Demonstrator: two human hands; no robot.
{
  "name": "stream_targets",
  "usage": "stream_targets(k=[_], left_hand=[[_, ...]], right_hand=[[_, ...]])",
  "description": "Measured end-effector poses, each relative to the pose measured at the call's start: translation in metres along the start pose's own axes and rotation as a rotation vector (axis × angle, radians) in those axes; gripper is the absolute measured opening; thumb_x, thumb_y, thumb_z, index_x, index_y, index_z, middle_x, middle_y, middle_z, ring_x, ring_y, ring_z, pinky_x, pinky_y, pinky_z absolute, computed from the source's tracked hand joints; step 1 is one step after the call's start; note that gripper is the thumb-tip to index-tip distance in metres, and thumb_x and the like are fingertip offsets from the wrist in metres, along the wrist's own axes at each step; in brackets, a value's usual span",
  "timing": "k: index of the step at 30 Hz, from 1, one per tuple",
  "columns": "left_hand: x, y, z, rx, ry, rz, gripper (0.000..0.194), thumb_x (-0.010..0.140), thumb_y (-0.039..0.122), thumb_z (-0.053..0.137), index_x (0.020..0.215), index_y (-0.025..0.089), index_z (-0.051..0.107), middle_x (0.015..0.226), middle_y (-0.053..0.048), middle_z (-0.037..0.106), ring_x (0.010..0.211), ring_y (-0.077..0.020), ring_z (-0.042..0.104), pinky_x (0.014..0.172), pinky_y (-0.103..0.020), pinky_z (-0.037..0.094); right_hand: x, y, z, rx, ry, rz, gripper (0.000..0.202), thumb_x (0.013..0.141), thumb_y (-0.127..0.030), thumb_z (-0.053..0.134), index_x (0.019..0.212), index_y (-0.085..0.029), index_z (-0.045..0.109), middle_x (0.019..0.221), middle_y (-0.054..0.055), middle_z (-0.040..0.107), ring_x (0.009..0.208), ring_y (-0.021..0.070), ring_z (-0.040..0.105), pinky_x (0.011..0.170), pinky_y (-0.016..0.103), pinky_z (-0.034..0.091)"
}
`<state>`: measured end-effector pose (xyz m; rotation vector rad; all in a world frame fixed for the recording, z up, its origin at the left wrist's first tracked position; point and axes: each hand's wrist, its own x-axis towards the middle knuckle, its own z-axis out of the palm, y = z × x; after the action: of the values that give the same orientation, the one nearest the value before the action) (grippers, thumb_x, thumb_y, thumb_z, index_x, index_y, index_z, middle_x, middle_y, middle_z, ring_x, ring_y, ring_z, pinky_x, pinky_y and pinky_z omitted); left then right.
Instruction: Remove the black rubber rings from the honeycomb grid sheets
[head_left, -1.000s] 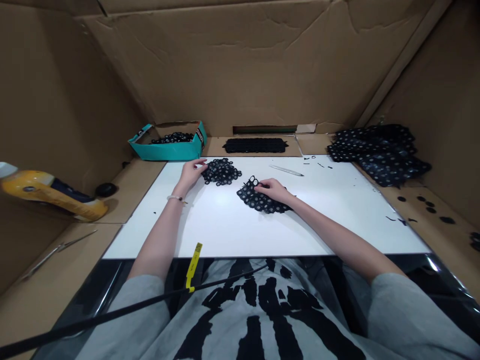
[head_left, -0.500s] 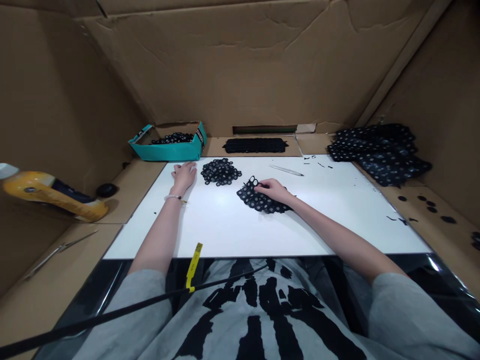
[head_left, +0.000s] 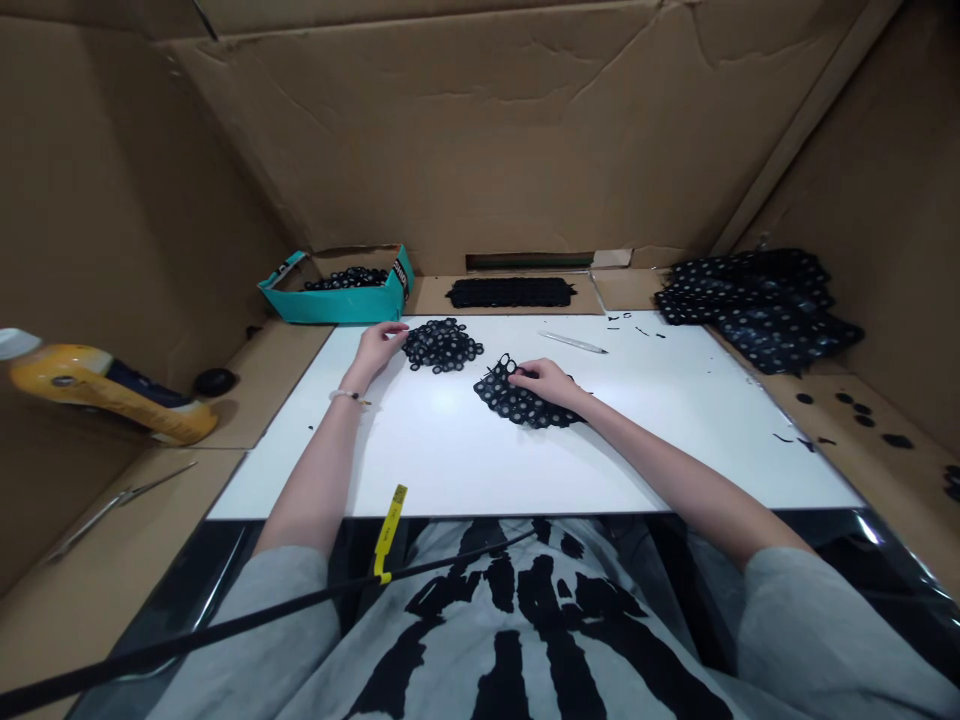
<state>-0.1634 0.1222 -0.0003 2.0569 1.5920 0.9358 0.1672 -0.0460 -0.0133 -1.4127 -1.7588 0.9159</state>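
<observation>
Black rings lie in a loose pile (head_left: 442, 346) on the white board (head_left: 442, 460). At the pile's left edge is my left hand (head_left: 381, 347), its fingers bent and closed near the rings; whatever they pinch is too small to make out. My right hand (head_left: 549, 382) is closed on a black sheet full of round holes (head_left: 525, 407), pinching its upper edge, where a ring-shaped loop stands up. Part of the sheet is hidden under this hand.
A teal box (head_left: 337, 305) of rings stands at the back left, near a black bundle (head_left: 511, 292). A white pen (head_left: 574, 343) lies behind my right hand. More dotted black sheets (head_left: 780, 310) are at the right, a yellow bottle (head_left: 112, 390) and tweezers (head_left: 124, 497) at the left.
My left hand has moved right to the edge of the ring pile, and its fingers have drawn together. My right hand and the sheet have stayed in place.
</observation>
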Motion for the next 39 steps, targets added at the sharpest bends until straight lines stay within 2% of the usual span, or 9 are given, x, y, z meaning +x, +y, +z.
stream_targets(k=[2,9,12,16,21,28,31,35,39], left_hand=[[0.000,0.006,0.001,-0.033,-0.027,0.083,0.039,0.079,0.035,0.063,0.112,0.016,0.072,0.109,-0.010,0.073,0.095,-0.0244,0.059,0.087,-0.034,0.043],[-0.014,0.045,-0.002,-0.088,0.189,0.214,0.042,0.084,0.033,0.060,0.121,0.017,0.067,0.102,-0.008,0.072,0.088,-0.0212,0.059,0.083,-0.034,0.046],[-0.033,0.078,0.011,-0.153,0.049,0.356,0.037,0.084,0.038,0.063,0.114,0.017,0.070,0.098,-0.007,0.073,0.080,-0.0194,0.060,0.076,-0.032,0.047],[-0.066,0.109,0.043,-0.091,-0.257,0.542,0.032,0.083,0.043,0.068,0.105,0.021,0.074,0.103,-0.007,0.074,0.094,-0.0238,0.062,0.085,-0.036,0.047],[-0.083,0.112,0.067,-0.190,-0.331,0.370,0.029,0.081,0.040,0.070,0.099,0.018,0.074,0.098,-0.007,0.074,0.087,-0.0233,0.063,0.082,-0.036,0.049],[-0.079,0.112,0.063,-0.230,-0.257,0.417,0.030,0.078,0.033,0.072,0.103,0.018,0.072,0.102,-0.006,0.073,0.088,-0.0205,0.063,0.080,-0.033,0.049],[-0.081,0.115,0.061,-0.214,-0.300,0.451,0.024,0.081,0.037,0.068,0.097,0.019,0.074,0.100,-0.006,0.074,0.093,-0.0225,0.063,0.086,-0.035,0.048],[-0.082,0.116,0.062,-0.316,-0.395,0.335,0.030,0.080,0.042,0.069,0.096,0.018,0.076,0.097,-0.007,0.075,0.086,-0.0219,0.064,0.079,-0.033,0.049],[-0.081,0.114,0.065,-0.419,-0.420,0.219,0.035,0.077,0.044,0.071,0.099,0.017,0.074,0.096,-0.007,0.074,0.082,-0.0212,0.064,0.075,-0.033,0.049]], right_hand=[[0.000,0.000,0.000,-0.003,0.000,0.003,0.037,0.080,-0.052,0.058,0.070,-0.017,0.065,0.070,0.001,0.064,0.073,0.0182,0.055,0.069,0.029,0.037],[0.001,0.002,0.002,0.021,0.032,0.004,0.037,0.079,-0.053,0.061,0.074,-0.016,0.064,0.070,0.000,0.061,0.069,0.0164,0.050,0.066,0.028,0.034],[0.001,0.002,0.002,0.053,0.033,-0.038,0.034,0.080,-0.050,0.061,0.080,-0.016,0.066,0.072,0.000,0.061,0.069,0.0160,0.049,0.068,0.028,0.035],[0.002,0.001,0.001,0.111,0.004,-0.131,0.035,0.082,-0.049,0.059,0.089,-0.016,0.067,0.077,0.001,0.063,0.075,0.0174,0.051,0.074,0.029,0.037],[0.002,-0.002,0.000,0.131,-0.012,-0.146,0.036,0.082,-0.050,0.059,0.089,-0.015,0.067,0.076,0.001,0.063,0.075,0.0173,0.051,0.073,0.029,0.038],[0.002,-0.001,0.001,0.099,-0.005,-0.152,0.034,0.083,-0.047,0.058,0.087,-0.015,0.067,0.075,0.001,0.062,0.073,0.0165,0.050,0.073,0.029,0.038],[0.002,0.001,0.002,0.102,-0.011,-0.179,0.038,0.084,-0.048,0.057,0.096,-0.014,0.069,0.079,0.002,0.064,0.075,0.0174,0.051,0.076,0.030,0.039],[0.002,0.001,0.001,0.108,-0.032,-0.168,0.042,0.084,-0.049,0.057,0.105,-0.016,0.069,0.092,0.004,0.069,0.083,0.0195,0.055,0.082,0.032,0.040],[0.001,0.002,0.001,0.052,-0.054,-0.111,0.038,0.083,-0.054,0.056,0.077,-0.017,0.065,0.074,0.001,0.062,0.073,0.0169,0.051,0.072,0.029,0.038]])
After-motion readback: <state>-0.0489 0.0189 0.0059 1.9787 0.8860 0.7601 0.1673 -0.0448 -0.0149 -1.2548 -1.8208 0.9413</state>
